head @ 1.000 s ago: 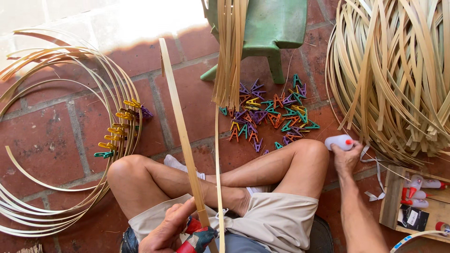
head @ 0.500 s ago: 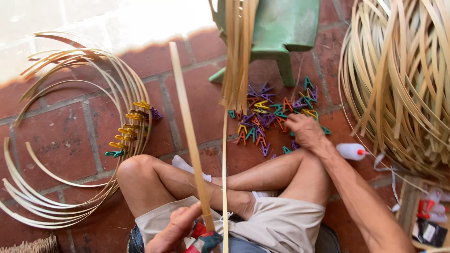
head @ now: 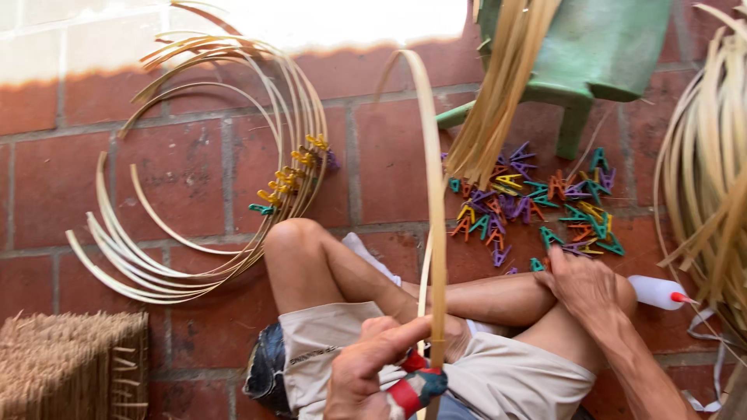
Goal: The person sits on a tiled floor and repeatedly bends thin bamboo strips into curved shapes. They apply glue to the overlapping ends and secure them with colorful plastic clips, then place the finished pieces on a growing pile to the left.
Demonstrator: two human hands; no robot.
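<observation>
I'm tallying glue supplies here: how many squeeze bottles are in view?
1. A white squeeze bottle with a red tip lies on the brick floor just right of the person's right hand. Others may be hidden outside the frame.

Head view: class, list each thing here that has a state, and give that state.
Bamboo strip: bent over, held upright by left hand.
Right hand: empty, beside the clothes pegs.
Clothes pegs: scattered loose on brick.
Squeeze bottle: lying down, capped.
Bamboo hoops: coiled, pegged together.

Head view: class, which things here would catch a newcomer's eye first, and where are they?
The heap of coloured clips on the brick floor, just beyond the right hand. The tall bamboo strip rising from the left hand at centre. The curved bamboo hoops lying at left.
</observation>
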